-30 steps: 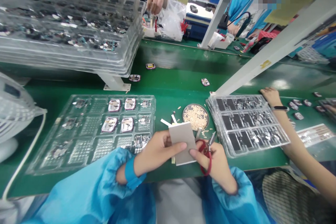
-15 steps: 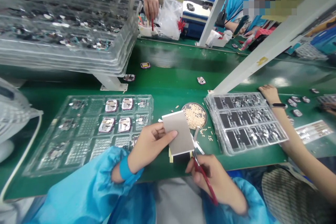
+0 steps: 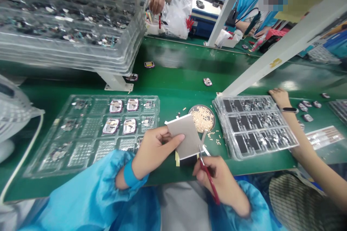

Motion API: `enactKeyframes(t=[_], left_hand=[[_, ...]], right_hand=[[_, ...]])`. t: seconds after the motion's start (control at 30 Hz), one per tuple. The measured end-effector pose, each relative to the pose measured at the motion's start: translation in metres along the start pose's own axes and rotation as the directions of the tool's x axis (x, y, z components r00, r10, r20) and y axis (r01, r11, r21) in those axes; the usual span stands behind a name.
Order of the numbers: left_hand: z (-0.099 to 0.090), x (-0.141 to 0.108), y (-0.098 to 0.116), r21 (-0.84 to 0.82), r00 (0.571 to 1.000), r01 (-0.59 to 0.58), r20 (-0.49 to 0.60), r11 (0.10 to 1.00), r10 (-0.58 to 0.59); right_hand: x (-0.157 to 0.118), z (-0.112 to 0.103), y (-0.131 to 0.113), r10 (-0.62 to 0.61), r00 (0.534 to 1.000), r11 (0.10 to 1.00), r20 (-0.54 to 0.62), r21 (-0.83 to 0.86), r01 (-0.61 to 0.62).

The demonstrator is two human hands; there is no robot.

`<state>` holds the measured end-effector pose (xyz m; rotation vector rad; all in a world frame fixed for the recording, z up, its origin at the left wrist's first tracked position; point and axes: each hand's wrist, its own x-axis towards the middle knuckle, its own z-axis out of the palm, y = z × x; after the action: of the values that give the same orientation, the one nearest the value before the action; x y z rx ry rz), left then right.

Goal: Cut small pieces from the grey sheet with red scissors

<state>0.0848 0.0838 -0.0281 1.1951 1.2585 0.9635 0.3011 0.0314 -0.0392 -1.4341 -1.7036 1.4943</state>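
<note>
My left hand is closed on a grey rectangular sheet with white edges, its thumb flat on the face. In my right hand are red tweezers, their metal tips at the sheet's lower right corner. I cannot tell whether the tips grip the sheet. Behind the sheet stands a round dish of small beige pieces, some of them scattered beside it. Pale strips and a dark item with a yellow edge lie partly hidden under the sheet.
A clear tray with device housings and small parts lies left. Stacked trays of parts lie right, with a co-worker's arm beside them. A taller tray stack, a white post and a fan stand around.
The tweezers' tips have moved up slightly onto the sheet's lower right corner, and my right hand has risen a little. My left hand still holds the sheet. The view has shifted slightly.
</note>
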Motion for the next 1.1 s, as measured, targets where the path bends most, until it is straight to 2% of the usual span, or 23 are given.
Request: enactKeyframes(t=[0.37, 0.57, 0.7, 0.87, 1.0, 1.1], left_hand=[[-0.0020, 0.0017, -0.0015, 0.045, 0.999, -0.043, -0.017, 0.998, 0.044], [-0.0020, 0.0028, -0.0016, 0.040, 0.998, -0.058, -0.034, 0.998, 0.059], [-0.0013, 0.0028, 0.0018, 0.049, 0.998, -0.057, 0.017, 0.997, 0.057], [-0.0009, 0.0034, 0.0035, 0.047, 0.998, -0.045, 0.034, 0.998, 0.044], [-0.0003, 0.0022, 0.0008, 0.081, 0.998, -0.024, 0.056, 0.996, 0.020], [0.0003, 0.0015, -0.0008, 0.078, 0.997, 0.003, 0.071, 0.997, -0.009]], right_hand=[[0.0006, -0.0005, 0.0005, -0.013, 1.000, 1.000, -0.002, 0.024, 0.013], [0.0003, 0.0008, 0.0068, 0.071, 0.997, 0.997, -0.037, 0.019, -0.070], [0.0019, -0.0004, 0.0062, 0.025, 1.000, 0.999, -0.016, 0.034, -0.024], [0.0049, -0.0007, 0.0076, 0.078, 0.997, 0.994, -0.029, 0.075, -0.076], [0.0051, -0.0006, 0.0073, 0.015, 1.000, 0.996, -0.015, 0.093, -0.014], [0.0054, -0.0010, 0.0062, 0.041, 0.999, 0.995, -0.019, 0.090, -0.039]])
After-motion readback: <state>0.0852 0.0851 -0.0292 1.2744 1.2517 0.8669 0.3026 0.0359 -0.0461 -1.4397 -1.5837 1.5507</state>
